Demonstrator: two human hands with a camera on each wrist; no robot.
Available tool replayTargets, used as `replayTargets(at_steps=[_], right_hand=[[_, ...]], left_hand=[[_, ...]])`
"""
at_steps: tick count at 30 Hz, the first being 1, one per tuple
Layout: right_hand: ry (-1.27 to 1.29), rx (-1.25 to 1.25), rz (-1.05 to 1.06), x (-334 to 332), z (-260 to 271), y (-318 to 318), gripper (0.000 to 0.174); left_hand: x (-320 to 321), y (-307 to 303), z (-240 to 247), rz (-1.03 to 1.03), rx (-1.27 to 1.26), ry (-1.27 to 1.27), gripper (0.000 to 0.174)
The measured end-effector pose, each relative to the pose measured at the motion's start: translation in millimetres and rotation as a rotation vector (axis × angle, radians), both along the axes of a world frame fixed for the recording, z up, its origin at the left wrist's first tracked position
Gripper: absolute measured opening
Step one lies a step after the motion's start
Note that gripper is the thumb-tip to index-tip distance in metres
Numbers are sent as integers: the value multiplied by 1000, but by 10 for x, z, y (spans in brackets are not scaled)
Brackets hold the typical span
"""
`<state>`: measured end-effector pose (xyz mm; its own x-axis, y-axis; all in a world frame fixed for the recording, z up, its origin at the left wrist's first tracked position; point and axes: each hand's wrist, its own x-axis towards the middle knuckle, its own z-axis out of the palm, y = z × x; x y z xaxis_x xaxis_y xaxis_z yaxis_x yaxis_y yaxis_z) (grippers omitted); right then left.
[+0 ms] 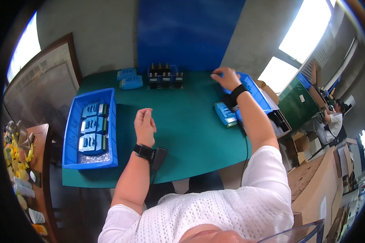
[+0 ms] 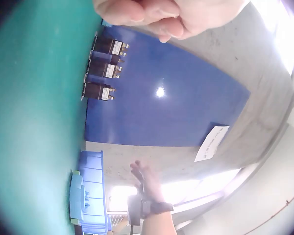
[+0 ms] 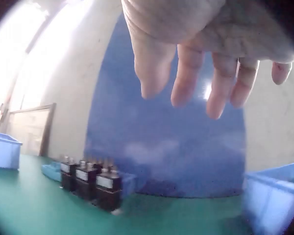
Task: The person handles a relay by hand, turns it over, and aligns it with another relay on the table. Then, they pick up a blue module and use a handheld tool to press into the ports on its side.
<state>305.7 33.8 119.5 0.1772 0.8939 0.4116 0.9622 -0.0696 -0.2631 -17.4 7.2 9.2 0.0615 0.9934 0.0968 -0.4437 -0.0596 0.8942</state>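
My right hand (image 1: 228, 79) hovers by the far end of the right blue bin (image 1: 253, 91). In the right wrist view its fingers (image 3: 216, 95) hang down, apart from each other and holding nothing. My left hand (image 1: 144, 125) is over the middle of the green table, fingers loosely bent, also with nothing in it. Just in front of the right bin lies a blue module with a white label (image 1: 226, 114). At the back stand several black blocks with metal terminals (image 1: 165, 77). Beside them on the left are two blue modules (image 1: 130, 82).
On the left of the table (image 1: 178, 137) stands a blue bin (image 1: 67, 131) with three blue modules (image 1: 92, 124) in a row over clear plastic. A cardboard box (image 1: 280, 123) adjoins the right bin. A blue panel (image 1: 186, 34) backs the table; a person (image 1: 334, 123) sits far right.
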Motion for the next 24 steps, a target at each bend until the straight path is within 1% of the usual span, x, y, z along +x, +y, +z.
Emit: replayTargets(at_steps=[1,2,3,5,7,10,13,14,17,20,23,24], right_hand=[[43,3,25,358,-19,-30,31],[59,10,-18,648,-28,-113,33],[124,-42,-24,868,40,-242,35],[76,-117,-134,1261,44,-459,38],[24,-258,-208,1436,58,-690,38],[27,-443,-242,1537,8,-877,40],[-31,-509,-266,1646,-101,-885,43],[-4,-548,-277,1610,-73,-880,45],[75,-559,-239,1511,88,-892,45],[90,-484,-243,1577,176,-840,44],[62,-462,-267,1642,155,-711,43],[81,-449,-238,1614,150,-673,42]], left_hand=[[-2,6,-10,-10,8,-3,15],[-5,11,-21,-20,16,-6,15],[-2,10,-30,-29,23,-8,15],[10,1,-24,-39,10,6,15],[12,-8,-22,-56,2,15,15],[13,-24,-5,-59,20,65,15],[-1,-14,-19,-65,23,84,15],[-8,-9,-25,-68,25,86,15],[-8,-2,-33,-44,1,108,15],[-3,18,-62,-42,12,140,15],[5,23,-55,-47,20,184,14],[6,41,-65,-46,24,196,15]])
